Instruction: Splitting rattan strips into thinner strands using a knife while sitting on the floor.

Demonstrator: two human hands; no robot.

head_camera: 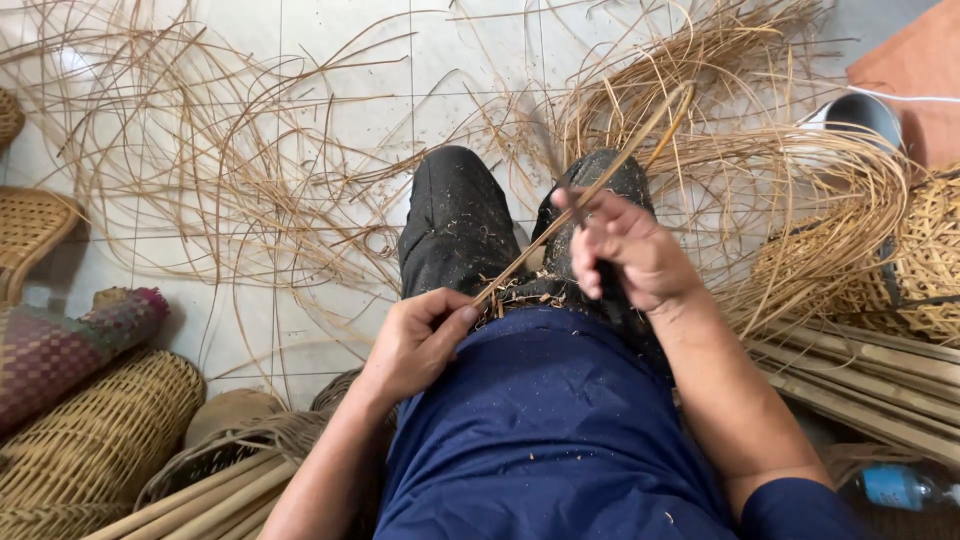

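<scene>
My left hand (415,340) pinches the near end of a thin rattan strip (590,190) over my lap. The strip runs up and to the right, away from me, and is blurred at its far end. My right hand (625,250) is closed around the strip further along, together with a dark tool handle (605,275) whose blade I cannot make out. Both hands sit above my dark trousers (455,225), which are dusted with shavings. Small cut scraps lie on my lap between the hands.
Loose rattan strips (230,170) cover the tiled floor ahead. Woven baskets (100,440) and a rolled mat (60,345) lie at the left, canes (870,380) and a woven basket (930,260) at the right, a plastic bottle (900,487) at the lower right.
</scene>
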